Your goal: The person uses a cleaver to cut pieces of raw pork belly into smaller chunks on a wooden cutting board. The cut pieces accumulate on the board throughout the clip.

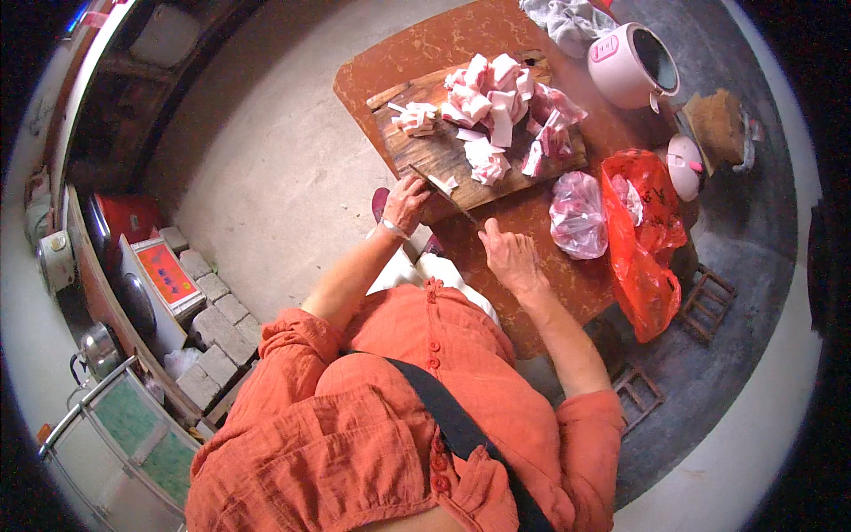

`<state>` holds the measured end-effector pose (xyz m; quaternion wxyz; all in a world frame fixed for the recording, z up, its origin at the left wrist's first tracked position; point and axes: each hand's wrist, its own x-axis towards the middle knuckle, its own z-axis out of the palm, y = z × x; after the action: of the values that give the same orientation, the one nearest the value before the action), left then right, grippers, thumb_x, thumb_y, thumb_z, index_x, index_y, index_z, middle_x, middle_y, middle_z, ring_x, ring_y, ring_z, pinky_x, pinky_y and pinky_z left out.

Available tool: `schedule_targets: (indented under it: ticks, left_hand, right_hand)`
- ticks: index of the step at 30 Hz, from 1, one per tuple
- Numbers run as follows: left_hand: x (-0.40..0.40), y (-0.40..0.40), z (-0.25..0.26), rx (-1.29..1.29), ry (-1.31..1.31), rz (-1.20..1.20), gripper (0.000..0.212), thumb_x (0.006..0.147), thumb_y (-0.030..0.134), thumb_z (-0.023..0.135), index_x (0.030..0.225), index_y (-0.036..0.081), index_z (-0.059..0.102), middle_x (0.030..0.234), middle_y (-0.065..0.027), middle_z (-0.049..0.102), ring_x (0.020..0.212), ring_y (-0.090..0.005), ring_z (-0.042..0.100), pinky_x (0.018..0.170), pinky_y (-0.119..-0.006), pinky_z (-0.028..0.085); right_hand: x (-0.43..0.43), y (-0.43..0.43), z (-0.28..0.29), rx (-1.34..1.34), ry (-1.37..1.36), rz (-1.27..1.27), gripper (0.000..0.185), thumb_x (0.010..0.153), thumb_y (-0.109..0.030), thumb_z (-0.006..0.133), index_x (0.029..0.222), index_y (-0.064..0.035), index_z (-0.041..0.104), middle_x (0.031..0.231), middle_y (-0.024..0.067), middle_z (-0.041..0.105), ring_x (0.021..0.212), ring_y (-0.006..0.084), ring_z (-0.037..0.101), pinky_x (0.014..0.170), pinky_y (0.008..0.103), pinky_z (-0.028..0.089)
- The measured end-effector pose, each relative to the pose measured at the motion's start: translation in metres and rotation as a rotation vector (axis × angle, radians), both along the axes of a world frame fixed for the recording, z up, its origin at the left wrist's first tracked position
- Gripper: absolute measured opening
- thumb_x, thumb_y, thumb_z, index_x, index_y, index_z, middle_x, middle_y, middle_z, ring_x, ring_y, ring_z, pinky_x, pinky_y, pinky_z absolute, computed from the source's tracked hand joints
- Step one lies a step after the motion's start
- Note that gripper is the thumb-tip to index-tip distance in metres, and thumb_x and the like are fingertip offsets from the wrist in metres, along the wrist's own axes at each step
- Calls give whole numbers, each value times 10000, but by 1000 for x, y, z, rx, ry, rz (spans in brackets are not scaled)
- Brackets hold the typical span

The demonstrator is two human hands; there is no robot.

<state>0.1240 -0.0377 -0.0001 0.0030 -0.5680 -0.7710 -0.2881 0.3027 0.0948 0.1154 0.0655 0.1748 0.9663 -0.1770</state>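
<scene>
My right hand (512, 256) is closed around the handle end of a knife (442, 193), seen nearly edge-on above the near left part of a wooden cutting board (432, 159). On the other side, my left hand (407, 203) has its fingers at the blade, by a small white piece of fatty meat (444, 183); whether they grip it cannot be told. Farther back on the board lie a large heap of raw meat pieces (488, 93), a small pile of cut white strips (415, 118), another pile of cut pieces (486, 161) and redder chunks (555, 120).
Right of the board, a clear plastic bag of meat (577, 216) and a red plastic bag (641, 246) lie on the brown table (532, 306). A pink rice cooker (621, 70), its lid (685, 166) and a grey cloth (572, 20) are beyond. Wooden stools (708, 302) stand at right.
</scene>
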Motion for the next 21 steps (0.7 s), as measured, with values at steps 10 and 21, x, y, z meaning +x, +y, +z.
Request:
schedule_targets:
  ticks: [10,21]
  left_hand:
    - [3,0,-3,101,-121,11,199,594,67,581,785,12,602,927,-119,551,949,-308,509,809,-390,440]
    - [9,1,-19,199,-239,80,256,594,50,584,842,-2,617,988,-147,565,972,-328,524,850,-408,425]
  right_hand:
    - [-11,11,0,57,-126,101,126,863,-135,446,813,-20,429,530,125,574,532,275,622,442,360,498]
    - [-54,15,-26,24,-92,182,202,796,-71,471,929,78,453,560,126,584,544,272,628,462,349,508]
